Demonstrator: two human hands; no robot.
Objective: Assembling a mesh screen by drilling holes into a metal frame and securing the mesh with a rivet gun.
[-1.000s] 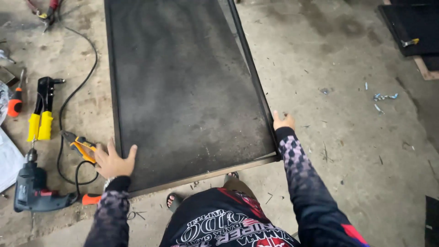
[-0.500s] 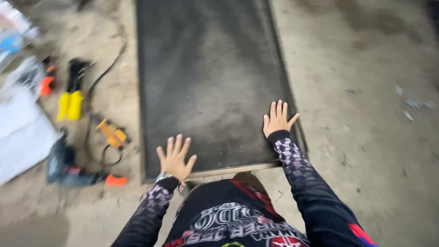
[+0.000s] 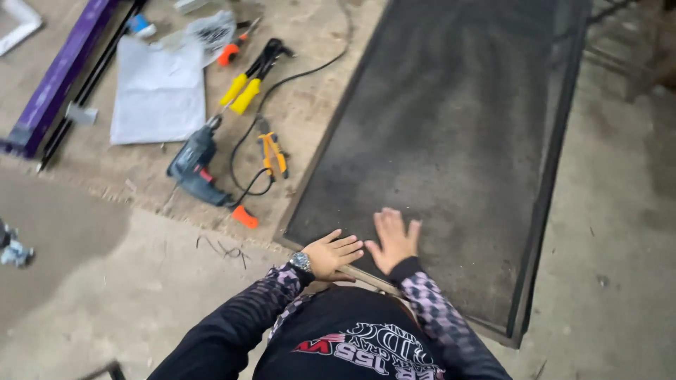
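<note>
Both hands lie flat and empty, close together at the near edge of the screen: the left hand, a watch on its wrist, rests across the frame rail with fingers pointing toward the right hand, which presses palm down on the mesh just past the rail, fingers spread and pointing away. Neither hand grips anything. The forearms, in dark patterned sleeves, reach forward and down from the body, the elbows bent. The screen is a long dark mesh panel in a thin metal frame, lying flat on the floor and running away from the person. It looks light but awkward for its length; the mesh will likely give under pressure, so the stiff frame rails are the better hold. Left of it on the floor lie pliers, a drill, a yellow-handled tool and a grey sheet.
</note>
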